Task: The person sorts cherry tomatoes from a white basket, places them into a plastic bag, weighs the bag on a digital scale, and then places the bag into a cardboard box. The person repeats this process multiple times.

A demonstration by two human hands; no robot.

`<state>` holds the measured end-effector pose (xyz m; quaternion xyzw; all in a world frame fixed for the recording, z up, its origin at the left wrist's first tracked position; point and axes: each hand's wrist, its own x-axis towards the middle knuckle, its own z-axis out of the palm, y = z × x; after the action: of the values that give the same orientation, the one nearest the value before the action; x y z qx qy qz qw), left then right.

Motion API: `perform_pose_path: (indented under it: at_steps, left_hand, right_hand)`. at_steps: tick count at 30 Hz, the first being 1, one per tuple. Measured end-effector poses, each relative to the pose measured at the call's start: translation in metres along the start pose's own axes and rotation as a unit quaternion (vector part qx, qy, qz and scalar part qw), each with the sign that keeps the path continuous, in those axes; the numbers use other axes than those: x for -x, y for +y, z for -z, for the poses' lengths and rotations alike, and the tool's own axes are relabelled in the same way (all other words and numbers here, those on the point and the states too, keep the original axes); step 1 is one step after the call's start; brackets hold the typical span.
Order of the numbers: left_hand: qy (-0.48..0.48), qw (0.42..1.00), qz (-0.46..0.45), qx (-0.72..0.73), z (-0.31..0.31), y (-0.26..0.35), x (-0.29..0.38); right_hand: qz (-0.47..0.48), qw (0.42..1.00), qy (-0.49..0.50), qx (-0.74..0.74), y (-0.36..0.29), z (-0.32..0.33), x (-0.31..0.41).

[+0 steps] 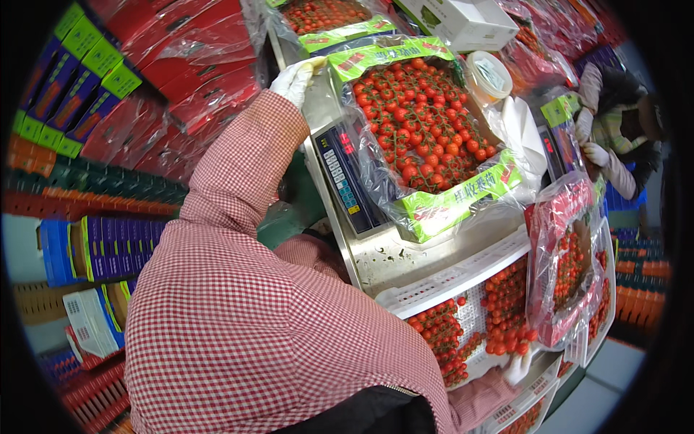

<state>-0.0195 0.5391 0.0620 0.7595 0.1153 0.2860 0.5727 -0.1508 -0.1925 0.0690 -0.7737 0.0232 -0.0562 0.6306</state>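
Observation:
My left hand (295,82), in a white glove, is at the far left edge of the metal table (390,266). Its fingertips reach the corner of an open carton of cherry tomatoes on the vine (423,122), but how its fingers close is unclear. This green-ended carton, lined with clear plastic, covers part of a digital scale; the scale's keypad and lit display (347,176) show beside it. At the lower right, my gloved right hand (519,369) grips a bunch of cherry tomatoes (507,343) over a white plastic crate (455,282) of tomato bunches.
A red plastic-wrapped carton of tomatoes (569,266) leans across the crate's right part. Beyond the near carton stand a white tub (489,75), a white box (461,24) and another tomato carton (325,16). Stacked red cartons (200,59) line the left. A co-worker (618,125) handles a carton at right.

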Motion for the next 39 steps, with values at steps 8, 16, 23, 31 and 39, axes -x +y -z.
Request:
perform_pose_path:
  at_steps: [8, 16, 23, 31, 39]
  left_hand:
    - [-0.212, 0.966, 0.003, 0.146, -0.048, 0.008, -0.07]
    - [-0.325, 0.931, 0.022, 0.166, -0.061, -0.007, -0.117]
    - [-0.501, 0.847, -0.173, 0.043, -0.15, 0.014, -0.09]
    - [-0.548, 0.681, -0.318, -0.366, -0.211, 0.008, -0.06]
    - [-0.474, 0.765, -0.409, -0.152, -0.236, 0.016, -0.036]
  right_hand:
    - [-0.123, 0.853, -0.036, -0.506, -0.136, -0.287, -0.075]
    - [-0.003, 0.875, -0.241, -0.42, -0.09, -0.332, -0.142]
    - [-0.055, 0.996, 0.013, -0.071, -0.109, -0.382, -0.216]
    - [0.086, 0.612, -0.184, 0.765, -0.107, -0.414, -0.235]
    - [0.196, 0.779, 0.015, 0.595, -0.105, -0.403, -0.155]
